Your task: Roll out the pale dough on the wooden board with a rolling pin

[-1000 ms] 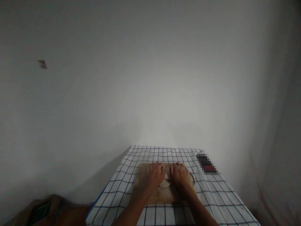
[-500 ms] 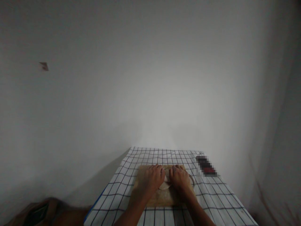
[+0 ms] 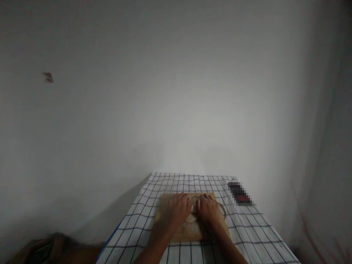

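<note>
Item: pale dough piece point(image 3: 193, 215) — flat, roundish, no clear long axis — on wooden board point(image 3: 187, 231), mid-surface, checked cloth point(image 3: 255, 234) beneath. Left hand point(image 3: 178, 211) and right hand point(image 3: 209, 212): grip flat, fingers extended, pressing the dough. Blurred dark object point(image 3: 238, 193) to the right.

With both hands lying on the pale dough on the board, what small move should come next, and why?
Probably press down and outward: the left hand and right hand lie flat on the dough, which is mostly hidden beneath them, on the wooden board.
</note>
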Motion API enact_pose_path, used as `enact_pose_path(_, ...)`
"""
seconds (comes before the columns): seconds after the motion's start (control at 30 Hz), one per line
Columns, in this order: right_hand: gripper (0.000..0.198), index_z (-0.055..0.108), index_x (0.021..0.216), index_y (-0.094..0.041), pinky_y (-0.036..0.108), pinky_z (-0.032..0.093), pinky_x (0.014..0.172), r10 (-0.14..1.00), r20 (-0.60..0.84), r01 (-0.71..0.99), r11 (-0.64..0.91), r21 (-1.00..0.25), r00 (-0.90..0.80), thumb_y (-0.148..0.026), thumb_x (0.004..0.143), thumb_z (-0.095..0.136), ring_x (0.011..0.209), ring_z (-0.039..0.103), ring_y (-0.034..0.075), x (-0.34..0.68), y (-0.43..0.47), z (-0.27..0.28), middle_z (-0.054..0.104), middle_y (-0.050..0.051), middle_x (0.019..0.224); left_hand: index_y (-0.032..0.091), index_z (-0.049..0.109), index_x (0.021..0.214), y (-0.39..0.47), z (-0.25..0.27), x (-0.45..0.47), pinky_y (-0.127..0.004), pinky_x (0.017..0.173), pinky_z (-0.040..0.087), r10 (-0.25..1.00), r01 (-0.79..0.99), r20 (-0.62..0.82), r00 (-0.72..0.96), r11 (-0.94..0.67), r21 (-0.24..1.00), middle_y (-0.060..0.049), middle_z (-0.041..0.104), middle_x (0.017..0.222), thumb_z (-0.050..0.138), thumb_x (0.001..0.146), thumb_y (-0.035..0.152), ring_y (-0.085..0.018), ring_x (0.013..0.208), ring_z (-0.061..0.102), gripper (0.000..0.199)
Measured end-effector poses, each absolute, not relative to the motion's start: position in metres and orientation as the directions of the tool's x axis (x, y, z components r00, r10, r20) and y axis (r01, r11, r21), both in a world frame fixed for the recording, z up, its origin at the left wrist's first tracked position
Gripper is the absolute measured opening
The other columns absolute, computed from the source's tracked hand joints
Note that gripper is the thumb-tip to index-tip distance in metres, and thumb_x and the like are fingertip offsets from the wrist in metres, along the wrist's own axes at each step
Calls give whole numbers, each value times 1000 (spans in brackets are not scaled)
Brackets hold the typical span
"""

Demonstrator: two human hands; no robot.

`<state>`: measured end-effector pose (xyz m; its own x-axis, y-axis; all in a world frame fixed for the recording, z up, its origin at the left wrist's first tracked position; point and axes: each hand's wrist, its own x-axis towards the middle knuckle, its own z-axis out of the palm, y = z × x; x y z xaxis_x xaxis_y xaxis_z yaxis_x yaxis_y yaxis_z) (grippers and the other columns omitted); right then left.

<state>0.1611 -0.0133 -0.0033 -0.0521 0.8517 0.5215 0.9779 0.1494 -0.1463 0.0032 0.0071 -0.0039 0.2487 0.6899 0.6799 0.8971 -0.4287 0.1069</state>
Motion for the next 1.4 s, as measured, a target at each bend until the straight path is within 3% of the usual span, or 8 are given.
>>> enact_pose_path(0.27,23,68,98,-21,34,43,82,867,497,976,142,-164,-43,-22,98,45,100,65,25,157,-26,-1,71,9,102,24,70,92,2,-6,0,-38,92,46,677,893,678,287,-446,68,-6,74,95,49,97,24,-23,96,66,21)
enact_pose_path(0.57,31,69,112,-22,38,43,91,847,521,968,211,-139,-110,-20,99,41,114,63,26,155,-40,-14,69,10,121,27,69,110,-8,-22,-12,-45,102,45,663,863,643,382,-505,8,-6,73,114,51,96,23,-24,110,64,24)
enact_pose_path(0.83,32,69,118,-28,47,34,107,842,529,962,223,-161,-106,-25,98,44,127,56,29,152,-49,-33,65,9,133,33,72,112,-28,-15,-15,-45,102,47,683,852,637,358,-518,76,-2,74,118,45,99,27,-22,110,66,31)
enact_pose_path(1.07,28,71,114,-31,51,33,109,855,511,958,217,-189,-92,-31,96,48,126,56,30,150,-58,-31,63,8,137,35,71,118,-33,-18,-20,-43,104,46,682,827,632,368,-551,112,-1,74,122,41,101,29,-21,114,65,35)
enact_pose_path(1.23,35,70,113,-31,49,33,109,836,548,944,211,-252,-41,-27,101,38,123,59,28,151,-56,-31,66,5,133,35,72,116,-26,-22,-21,-42,104,45,674,817,629,387,-567,105,-1,73,122,40,102,30,-21,114,64,35)
enact_pose_path(1.4,33,70,112,-28,44,38,104,823,559,947,251,-200,-100,-23,100,40,121,60,27,153,-44,-31,69,9,128,33,72,114,-16,-19,-19,-42,103,47,686,838,615,388,-540,74,-2,74,121,42,101,28,-21,112,66,33)
